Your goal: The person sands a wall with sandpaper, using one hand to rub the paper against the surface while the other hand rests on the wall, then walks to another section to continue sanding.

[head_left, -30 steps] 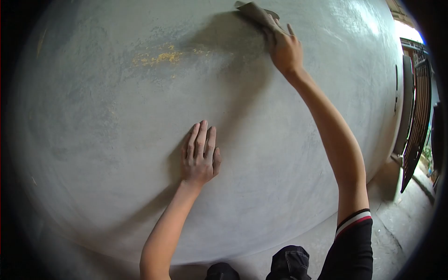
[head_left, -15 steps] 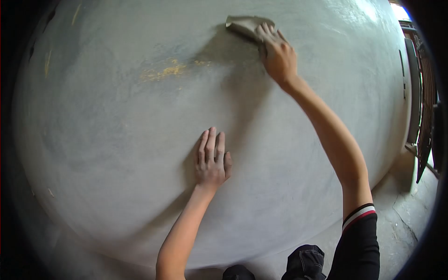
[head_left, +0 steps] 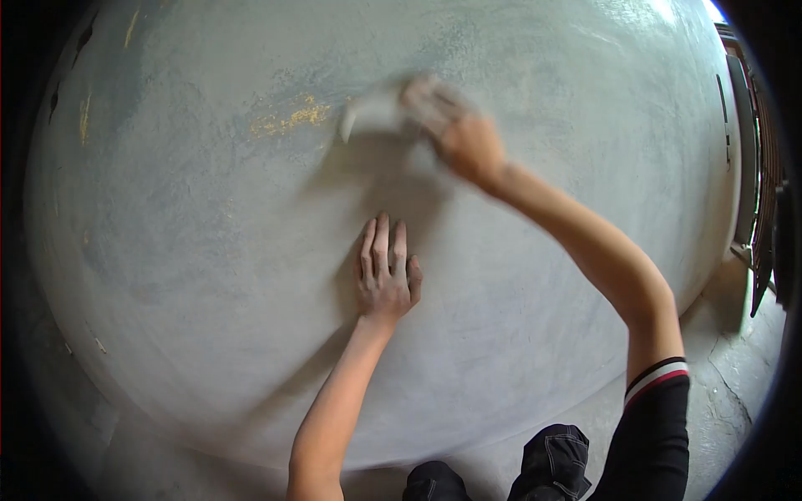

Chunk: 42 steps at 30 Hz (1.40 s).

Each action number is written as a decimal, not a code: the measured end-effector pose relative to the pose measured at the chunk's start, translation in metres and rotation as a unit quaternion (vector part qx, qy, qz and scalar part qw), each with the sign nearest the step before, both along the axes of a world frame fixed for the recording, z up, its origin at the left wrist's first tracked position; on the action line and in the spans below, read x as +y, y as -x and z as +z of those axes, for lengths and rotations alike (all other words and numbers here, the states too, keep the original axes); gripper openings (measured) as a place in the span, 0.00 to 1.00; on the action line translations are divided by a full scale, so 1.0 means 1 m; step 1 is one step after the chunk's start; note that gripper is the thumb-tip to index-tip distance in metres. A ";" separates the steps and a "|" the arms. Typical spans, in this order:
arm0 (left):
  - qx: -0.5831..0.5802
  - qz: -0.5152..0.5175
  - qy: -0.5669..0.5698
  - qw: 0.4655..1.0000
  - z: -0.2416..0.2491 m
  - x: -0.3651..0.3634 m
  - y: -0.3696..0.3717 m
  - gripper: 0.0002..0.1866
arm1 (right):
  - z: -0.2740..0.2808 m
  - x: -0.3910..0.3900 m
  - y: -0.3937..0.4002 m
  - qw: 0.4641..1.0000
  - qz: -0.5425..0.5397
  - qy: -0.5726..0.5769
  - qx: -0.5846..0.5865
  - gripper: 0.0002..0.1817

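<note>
A large, smooth grey surface (head_left: 501,334) fills most of the view, apparently curved, with powdery pale and darker patches. My left hand (head_left: 388,275) lies flat against its middle, fingers stretched upward and holding nothing. Higher up and to the right, my right hand (head_left: 459,138) is blurred by motion. It presses a pale sheet, which looks like sandpaper (head_left: 372,117), onto the surface; the fingers cover its right part. A worn yellow patch (head_left: 292,117) shows just left of the sheet. Dust greys the fingers of both hands.
Thin yellow scratches (head_left: 84,119) and dark slots (head_left: 55,102) mark the far left of the surface. At the right edge stand dark slatted panels (head_left: 764,167) above a cracked concrete floor (head_left: 727,376). My legs (head_left: 555,463) are at the bottom.
My right hand has swept the sandpaper down and to the left, closer to the yellow patch. The left hand stays flat on the surface, slightly higher in view.
</note>
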State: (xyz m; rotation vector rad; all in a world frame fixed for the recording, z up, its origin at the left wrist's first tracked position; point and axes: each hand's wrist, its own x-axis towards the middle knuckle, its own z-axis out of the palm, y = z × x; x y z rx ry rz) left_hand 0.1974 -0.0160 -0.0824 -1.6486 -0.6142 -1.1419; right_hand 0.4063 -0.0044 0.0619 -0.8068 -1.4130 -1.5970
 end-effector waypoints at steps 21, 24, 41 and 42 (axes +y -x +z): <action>-0.078 -0.091 0.111 0.987 0.063 -0.038 -0.053 0.36 | -0.050 -0.053 0.005 0.968 0.166 0.187 0.006 0.31; -0.100 -0.045 0.080 0.991 0.090 -0.022 -0.068 0.37 | -0.067 -0.046 -0.005 0.955 0.231 0.183 0.023 0.33; 0.271 -0.064 -0.151 0.949 0.201 0.021 -0.058 0.13 | -0.120 -0.035 -0.043 0.965 0.210 0.159 0.013 0.30; 0.083 -0.055 -0.115 0.988 0.230 0.015 -0.061 0.13 | -0.118 -0.033 -0.044 0.965 0.211 0.157 0.012 0.30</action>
